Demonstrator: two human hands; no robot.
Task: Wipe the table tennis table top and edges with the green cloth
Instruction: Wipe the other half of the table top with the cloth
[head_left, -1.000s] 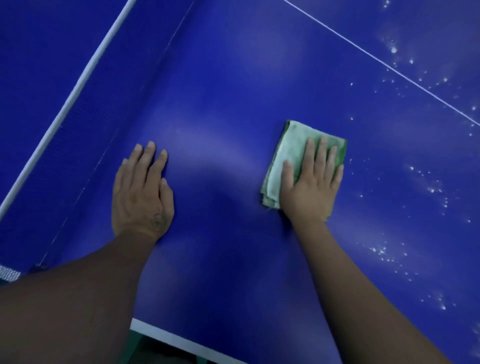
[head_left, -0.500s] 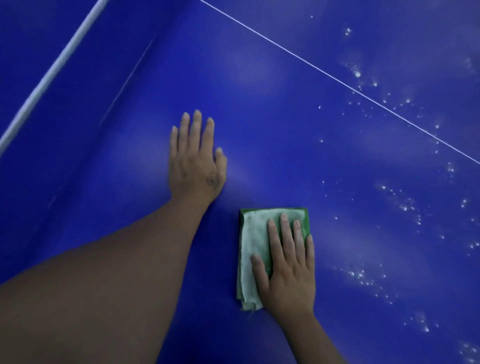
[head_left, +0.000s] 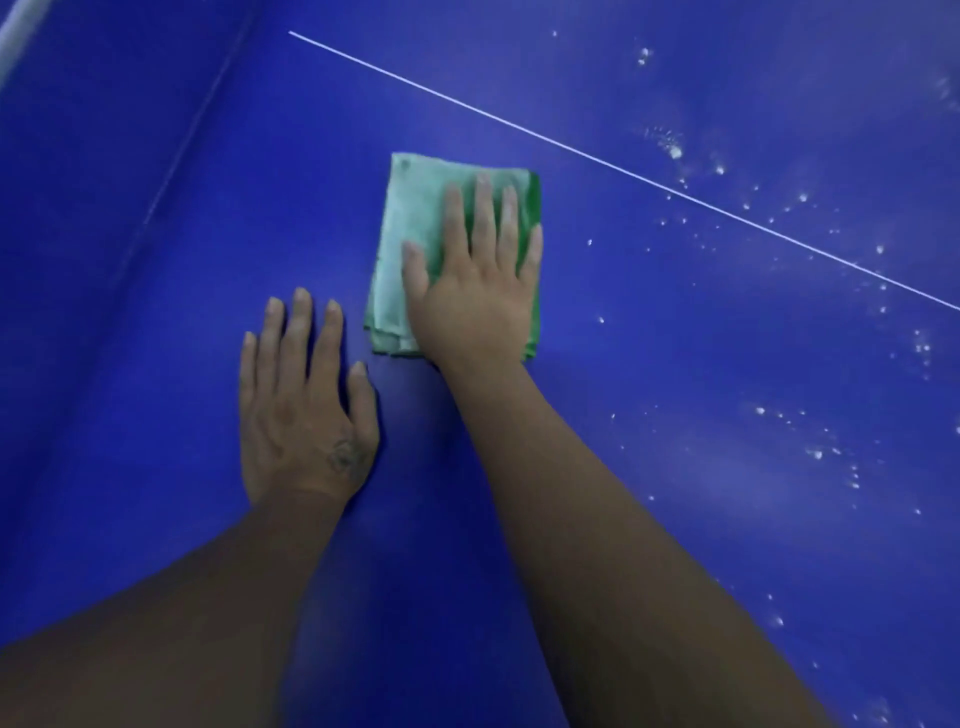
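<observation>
Right hand (head_left: 475, 306) flat, fingers straight, pressing folded green cloth (head_left: 415, 234) at frame centre; cloth sticks out up-left of palm. Left hand (head_left: 306, 410) flat on blue table (head_left: 156, 312), lower left.

Folded green cloth (head_left: 415, 249) lying flat on blue table tennis table top (head_left: 649, 338), droplets (head_left: 810, 452) speckling the right side

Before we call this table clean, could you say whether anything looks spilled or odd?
Yes: white specks, perhaps droplets, are scattered over the blue table top right of the green cloth, on both sides of the white line.
</observation>
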